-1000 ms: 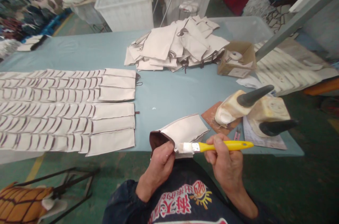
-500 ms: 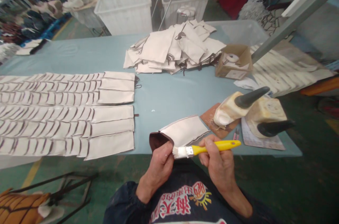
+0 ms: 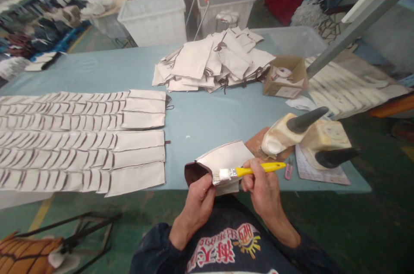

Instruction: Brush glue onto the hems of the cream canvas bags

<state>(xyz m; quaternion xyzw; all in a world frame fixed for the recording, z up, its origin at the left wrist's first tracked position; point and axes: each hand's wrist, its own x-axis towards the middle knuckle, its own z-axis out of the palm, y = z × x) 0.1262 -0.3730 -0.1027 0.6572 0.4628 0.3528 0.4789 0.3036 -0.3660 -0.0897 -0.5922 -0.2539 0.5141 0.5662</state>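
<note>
A cream fabric pouch (image 3: 226, 155) with a dark brown lining lies at the table's front edge, its mouth towards the left. My left hand (image 3: 199, 198) pinches the rim of that mouth. In my right hand (image 3: 263, 187) is a paintbrush (image 3: 244, 170) with a yellow handle and a metal ferrule. Its pale, white-coated bristles rest at the pouch's edge, close to my left fingertips. Right of the pouch, a cut-open plastic container (image 3: 278, 133) with a dark stick-like handle leans on a brown board. Pink-handled snips (image 3: 289, 170) lie near my right hand.
Overlapping rows of cream pouches (image 3: 136, 144) cover the table's left side. A loose heap of pouches (image 3: 210, 60) lies at the back, beside a cardboard box (image 3: 286, 77). A second container (image 3: 326, 140) stands at right. White bins (image 3: 155, 19) stand beyond the table.
The brush has shifted slightly left and up along the pouch's edge, with my right hand following. My left hand still pinches the rim, and the pouch has turned a little.
</note>
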